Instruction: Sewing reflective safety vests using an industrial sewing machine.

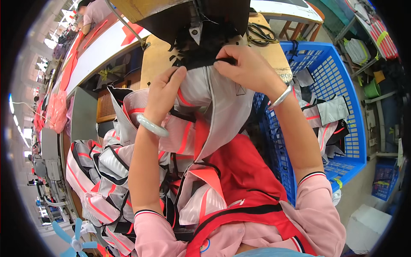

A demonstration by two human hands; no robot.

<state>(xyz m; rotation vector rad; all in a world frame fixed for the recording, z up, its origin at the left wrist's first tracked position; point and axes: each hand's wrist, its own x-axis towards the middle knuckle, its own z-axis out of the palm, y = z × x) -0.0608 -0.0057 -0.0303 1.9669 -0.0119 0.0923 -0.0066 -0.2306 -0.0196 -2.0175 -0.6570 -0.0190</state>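
Note:
Both of my hands pinch the black upper edge of a light grey sewn fabric piece (pixel 229 107) with coral-red stripes and dark binding. My left hand (pixel 165 91) grips this edge on the left, thumb against the cloth. On the right, my right hand (pixel 251 70) is closed on the same edge, a bit of black strip showing under its fingers. Just beyond the held edge, a pointed metal machine part (pixel 195 33) hangs over black scraps (pixel 205 53) on a wooden board (pixel 156 64). The lower fabric drapes over my red apron (pixel 252 167).
A heap of similar striped pieces (pixel 102 205) lies at my left. To the right stands a blue plastic basket (pixel 314 50) with more pieces inside. A coiled dark cable (pixel 261 34) rests on the board. Another person (pixel 96 15) sits at the far left by a white table (pixel 92 60).

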